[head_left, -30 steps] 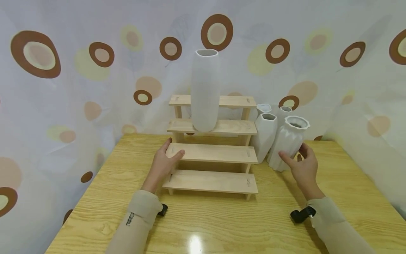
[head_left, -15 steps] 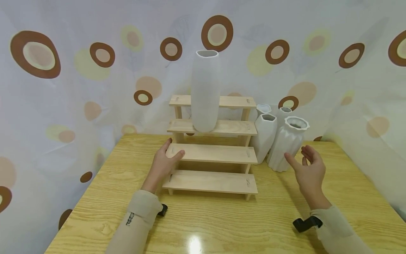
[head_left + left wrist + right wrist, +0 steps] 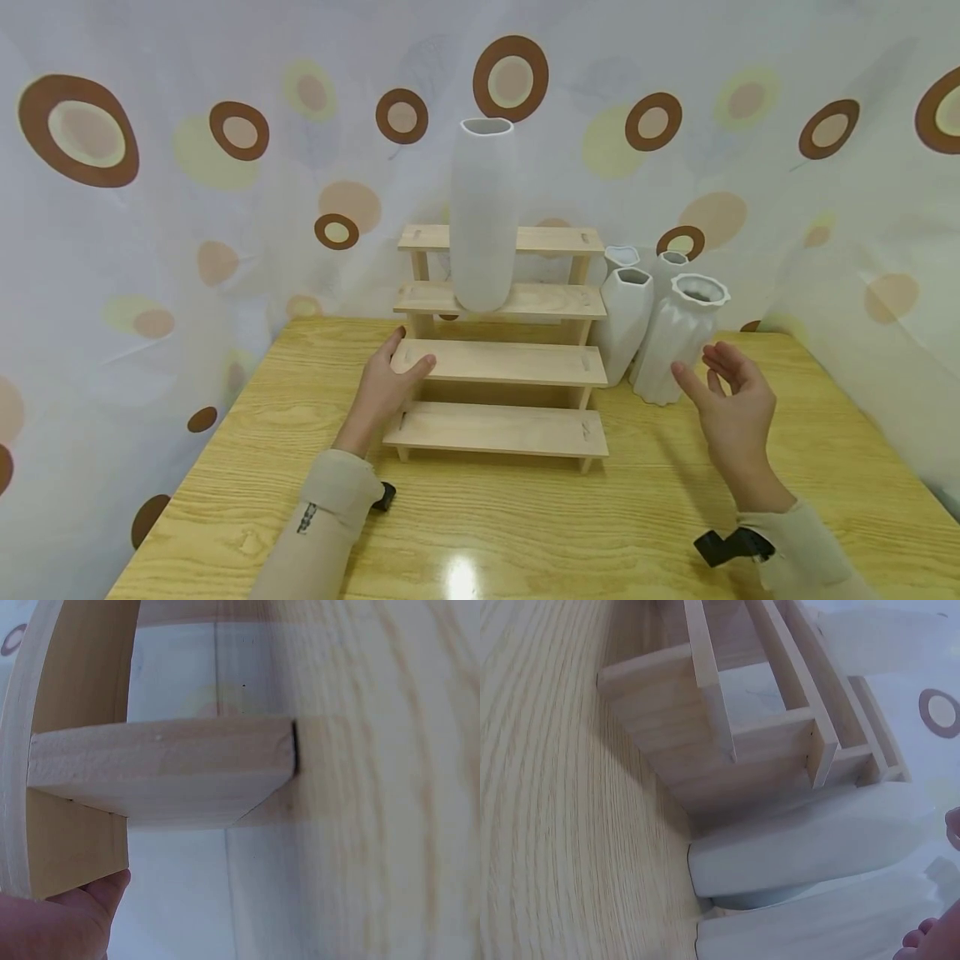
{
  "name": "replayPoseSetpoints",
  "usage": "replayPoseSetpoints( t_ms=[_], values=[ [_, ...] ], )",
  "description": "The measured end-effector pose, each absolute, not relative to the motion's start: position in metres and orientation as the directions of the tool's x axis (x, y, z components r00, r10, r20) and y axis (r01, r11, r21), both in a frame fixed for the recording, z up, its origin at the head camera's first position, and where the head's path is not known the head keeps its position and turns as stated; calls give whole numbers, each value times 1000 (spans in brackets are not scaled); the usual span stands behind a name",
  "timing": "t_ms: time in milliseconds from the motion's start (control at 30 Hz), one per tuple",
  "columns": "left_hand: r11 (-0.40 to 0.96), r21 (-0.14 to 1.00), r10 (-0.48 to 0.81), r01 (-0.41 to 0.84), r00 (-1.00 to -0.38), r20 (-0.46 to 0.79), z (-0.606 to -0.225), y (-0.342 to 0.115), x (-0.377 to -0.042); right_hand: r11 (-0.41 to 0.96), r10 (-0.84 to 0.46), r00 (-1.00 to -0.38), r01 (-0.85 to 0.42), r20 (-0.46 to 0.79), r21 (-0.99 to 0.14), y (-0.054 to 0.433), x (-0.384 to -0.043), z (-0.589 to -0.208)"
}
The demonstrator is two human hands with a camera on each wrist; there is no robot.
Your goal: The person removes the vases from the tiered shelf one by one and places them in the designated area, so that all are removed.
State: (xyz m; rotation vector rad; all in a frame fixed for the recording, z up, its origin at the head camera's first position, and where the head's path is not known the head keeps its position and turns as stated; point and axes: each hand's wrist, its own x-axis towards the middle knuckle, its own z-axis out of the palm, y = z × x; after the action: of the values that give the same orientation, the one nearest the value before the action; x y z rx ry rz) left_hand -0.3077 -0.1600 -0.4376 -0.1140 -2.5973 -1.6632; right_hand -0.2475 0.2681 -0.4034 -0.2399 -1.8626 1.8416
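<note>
A four-tier pale wooden display stand (image 3: 517,362) stands mid-table. My left hand (image 3: 382,383) grips the left end of its second-lowest tier, thumb on top and fingertips behind. The left wrist view shows the hand's fingers (image 3: 82,915) below the board's end. A tall white vase (image 3: 483,217) stands upright on the stand's upper tiers. To the right, my right hand (image 3: 738,421) is held beside a fluted white vase (image 3: 675,350) with a scalloped rim, fingers loosely bent and nothing held. The thumb overlaps the vase's side in the head view; contact cannot be told.
A faceted white vase (image 3: 626,325) stands close to the stand's right side. Two more white vases, one with a wavy rim (image 3: 622,257) and one narrower (image 3: 670,268), are partly hidden behind. The wooden table (image 3: 525,533) meets a patterned curtain (image 3: 285,167) at the back.
My right hand has drawn back from the fluted vase, toward me and slightly right, its fingers coming off the vase's side. The left hand, stand and vases have stayed put.
</note>
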Motion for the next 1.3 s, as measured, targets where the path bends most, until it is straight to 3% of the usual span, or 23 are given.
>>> replayPoseSetpoints(
  t_ms=[733, 1000, 1300],
  values=[
    [419, 902, 38, 104, -995, 97, -438, -161, -306, 38, 354, -867, -362, 351, -932, 243, -231, -396],
    [430, 897, 29, 103, -995, 100, -438, -160, -307, 166, 246, -874, -387, 418, -907, 227, -231, -390],
    [418, 903, 33, 103, -995, 98, -439, -161, -308, 203, 182, -866, -431, 467, -879, 215, -239, -383]
  ],
)
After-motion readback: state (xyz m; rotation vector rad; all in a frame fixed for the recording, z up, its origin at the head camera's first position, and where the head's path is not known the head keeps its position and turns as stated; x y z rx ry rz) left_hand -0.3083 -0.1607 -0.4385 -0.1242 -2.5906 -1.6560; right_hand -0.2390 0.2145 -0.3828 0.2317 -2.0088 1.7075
